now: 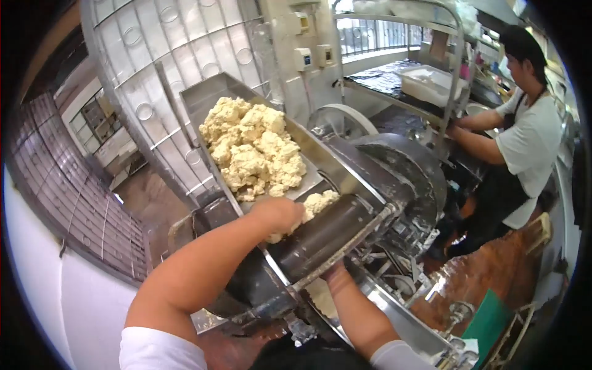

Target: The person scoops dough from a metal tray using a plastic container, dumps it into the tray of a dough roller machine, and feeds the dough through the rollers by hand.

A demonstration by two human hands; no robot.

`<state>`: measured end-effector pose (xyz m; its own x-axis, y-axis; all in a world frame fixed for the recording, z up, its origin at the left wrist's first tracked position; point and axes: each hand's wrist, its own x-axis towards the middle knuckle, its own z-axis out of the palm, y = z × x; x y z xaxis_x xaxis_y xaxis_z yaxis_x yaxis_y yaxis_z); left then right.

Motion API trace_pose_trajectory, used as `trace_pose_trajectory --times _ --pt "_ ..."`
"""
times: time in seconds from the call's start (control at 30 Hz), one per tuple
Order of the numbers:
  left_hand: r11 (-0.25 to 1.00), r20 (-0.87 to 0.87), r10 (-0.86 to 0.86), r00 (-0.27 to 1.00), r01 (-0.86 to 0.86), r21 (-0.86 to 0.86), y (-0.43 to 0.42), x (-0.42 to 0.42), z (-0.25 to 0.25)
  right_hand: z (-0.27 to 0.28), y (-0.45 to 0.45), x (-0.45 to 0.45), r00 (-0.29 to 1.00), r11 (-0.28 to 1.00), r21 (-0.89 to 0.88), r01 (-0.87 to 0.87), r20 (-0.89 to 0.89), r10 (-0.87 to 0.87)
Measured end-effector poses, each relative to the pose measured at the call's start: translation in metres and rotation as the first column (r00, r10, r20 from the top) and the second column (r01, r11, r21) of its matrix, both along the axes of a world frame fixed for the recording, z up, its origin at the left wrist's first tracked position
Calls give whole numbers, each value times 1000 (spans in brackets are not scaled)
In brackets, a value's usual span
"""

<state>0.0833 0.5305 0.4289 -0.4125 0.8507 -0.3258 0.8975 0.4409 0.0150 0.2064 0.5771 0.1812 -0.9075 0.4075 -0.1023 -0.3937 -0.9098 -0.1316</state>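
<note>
My left hand (280, 214) is curled over crumbly pale dough (319, 205) at the dark roller (317, 237) of a dough-rolling machine. Bits of this dough show on both sides of the hand, and its fingertips are mostly out of sight. Behind it, a large lumpy heap of dough (253, 148) lies in the sloping metal feed tray (206, 89). My right hand (335, 269) reaches beneath the machine's front bar, where its fingers are hidden. Close to that forearm, a flat pale sheet, apparently dough (322, 298), shows below the roller.
To the right are the machine's large round guard (407, 166) and exposed mechanism. A co-worker (524, 135) stands beyond it, beside a metal rack (459, 68) with a white tub (431, 85). A barred metal gate (185, 49) stands behind the feed tray. The reddish floor (444, 290) looks wet.
</note>
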Motion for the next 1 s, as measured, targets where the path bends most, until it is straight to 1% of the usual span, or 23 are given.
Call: trace_pose_trajectory --times 0.03,0.07,0.1,0.13,0.17,0.2,0.23,0.27,0.3,0.37,0.43,0.47,0.5,0.6,0.63,0.7,0.73,0.8,0.9,1.0 --pt "995 76 7 997 1 -101 14 -19 -21 -4 0 4 1000 1000 -22 -3 10 3" --pt "998 67 -6 998 10 -56 21 -28 -37 -7 1 9 1000 999 -34 -6 16 6" --pt "1000 57 -16 998 17 -7 25 -35 -52 -11 1 11 999 994 -107 -12 32 15" --pt "999 45 -25 999 23 44 26 -40 -58 -13 1 11 999 996 -87 6 41 -2" --pt "996 3 -90 996 90 -25 27 -42 -58 -14 2 7 999 998 -63 22 50 -19" --pt "995 24 -96 995 97 -25 29 -33 -45 -16 3 3 998 999 -38 35 60 -33" --pt "995 48 -98 994 99 -26 28 -23 -34 -18 5 0 999 999 -31 20 -39 -21" --pt "995 73 -96 993 99 -28 27 -14 -24 -16 4 -4 998 999 -31 22 -54 -24" --pt "999 162 -42 986 40 15 26 -10 -22 -14 5 -9 998 999 -32 24 -57 -26" --pt "997 299 75 951 -80 5 23 -3 -11 -9 5 -16 998 999 -28 40 -50 -42" --pt "987 391 142 909 -162 18 26 -7 -15 -4 7 -20 998 999 -14 49 -29 -49" --pt "982 418 152 895 -184 35 28 -12 -23 -3 6 -20 999 999 -9 49 -15 -50" --pt "980 448 156 880 -195 42 27 -10 -18 -2 5 -20 999 999 -8 51 -4 -51" --pt "936 436 37 899 -184 299 35 -13 -31 -3 1 -19 998 999 7 49 41 -49" --pt "896 400 41 916 -211 392 37 -15 -35 -5 1 -18 997 999 15 51 55 -52" --pt "795 327 63 943 -245 555 39 -10 -20 -6 0 -17 996 998 16 54 69 -56" --pt "787 345 54 937 -252 563 34 -9 -4 -7 0 -18 996 999 19 51 78 -53" --pt "710 356 19 934 -263 654 33 -11 -5 -9 1 -18 995 998 20 57 82 -58" --pt "703 310 16 951 -231 673 31 -9 -1 -9 0 -18 995 998 18 59 75 -60" --pt "720 291 31 956 -224 657 32 -13 -2 -11 1 -20 995 998 24 66 78 -67"
